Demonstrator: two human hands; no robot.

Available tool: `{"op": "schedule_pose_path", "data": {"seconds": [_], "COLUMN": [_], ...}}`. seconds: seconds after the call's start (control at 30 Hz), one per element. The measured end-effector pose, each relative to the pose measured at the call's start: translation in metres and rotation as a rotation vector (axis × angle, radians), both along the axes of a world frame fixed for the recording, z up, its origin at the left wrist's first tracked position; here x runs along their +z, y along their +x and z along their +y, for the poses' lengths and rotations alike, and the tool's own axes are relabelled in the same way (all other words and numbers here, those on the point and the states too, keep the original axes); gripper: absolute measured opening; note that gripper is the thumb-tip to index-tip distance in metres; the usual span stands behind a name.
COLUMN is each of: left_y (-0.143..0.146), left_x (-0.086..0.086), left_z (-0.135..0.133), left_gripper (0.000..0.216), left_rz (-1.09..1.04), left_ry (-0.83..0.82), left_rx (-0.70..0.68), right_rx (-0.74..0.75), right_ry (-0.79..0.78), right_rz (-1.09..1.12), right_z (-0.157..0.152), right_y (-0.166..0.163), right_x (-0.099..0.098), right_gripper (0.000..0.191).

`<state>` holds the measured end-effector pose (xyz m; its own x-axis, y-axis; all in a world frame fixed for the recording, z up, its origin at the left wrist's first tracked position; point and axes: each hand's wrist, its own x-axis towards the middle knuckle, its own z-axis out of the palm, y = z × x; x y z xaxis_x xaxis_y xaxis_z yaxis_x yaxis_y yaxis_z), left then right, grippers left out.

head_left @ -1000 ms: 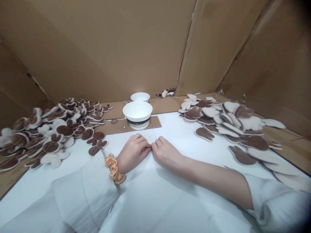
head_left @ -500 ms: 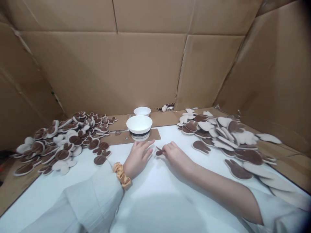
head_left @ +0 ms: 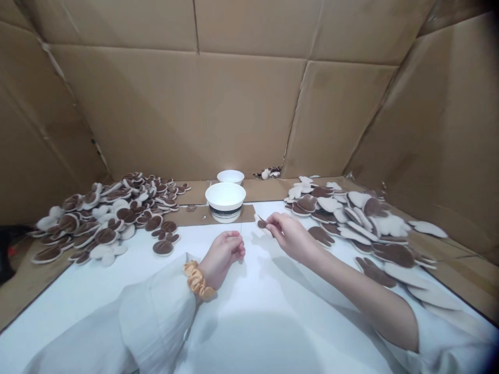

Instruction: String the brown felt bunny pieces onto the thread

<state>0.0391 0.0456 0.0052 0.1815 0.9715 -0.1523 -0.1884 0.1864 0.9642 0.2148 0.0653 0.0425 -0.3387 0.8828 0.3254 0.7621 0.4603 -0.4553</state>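
My right hand point(head_left: 287, 232) pinches a small brown plush rabbit-shaped piece with a white edge point(head_left: 262, 224) by one end, just above the white table. To its left, my left hand point(head_left: 225, 253) is curled with thumb and fingers together; whatever may be between them is hidden. An orange scrunchie point(head_left: 198, 280) circles the left wrist. Beyond both hands stands a white bowl with black bands point(head_left: 225, 200). A second white bowl point(head_left: 231, 176) sits behind it, partly covered by the first.
A heap of small brown and white plush pieces point(head_left: 105, 235) lies on the left. Larger rabbit-shaped pieces point(head_left: 393, 254) are piled on the right. Cardboard walls point(head_left: 249, 114) enclose the white table point(head_left: 249, 311) at the back and sides.
My left hand has drawn back from the bowl, its fingers going from spread to curled. My right hand has lifted slightly and moved right, carrying the plush piece.
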Motion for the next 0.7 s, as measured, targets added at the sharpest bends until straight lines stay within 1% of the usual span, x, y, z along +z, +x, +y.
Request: {"op": "schedule_pose_path", "data": {"seconds": [0.1, 0.17, 0.23, 0.3, 0.37, 0.57, 0.7], "left_y": [-0.002, -0.003, -0.006, -0.01, -0.016, -0.036, -0.045], "left_x": [-0.001, -0.002, -0.001, 0.0, 0.001, 0.002, 0.004], "left_z": [-0.006, -0.011, -0.018, -0.024, -0.03, -0.042, -0.054], "left_gripper": [0.021, 0.019, 0.017, 0.017, 0.019, 0.021, 0.021], "left_rz": [-0.024, -0.002, 0.114, 0.296, 0.451, 0.716, 0.879], "left_ry": [-0.036, -0.014, 0.077, 0.205, 0.294, 0.353, 0.398], "left_rx": [-0.014, -0.018, -0.002, 0.022, 0.047, 0.091, 0.101], "right_rx": [0.018, 0.041, 0.059, 0.066, 0.07, 0.093, 0.127], "right_ry": [0.008, 0.005, 0.001, -0.008, -0.035, -0.096, -0.11], "right_rz": [-0.024, -0.039, -0.055, -0.062, -0.058, -0.017, -0.02], "right_z": [-0.009, -0.013, -0.014, -0.013, -0.009, -0.001, -0.005], "right_y": [-0.007, -0.014, -0.021, -0.029, -0.038, -0.052, -0.059], "right_x": [0.001, 0.0, -0.001, -0.002, -0.003, -0.002, -0.004], "right_gripper": [0.012, 0.013, 0.014, 0.014, 0.014, 0.013, 0.013]}}
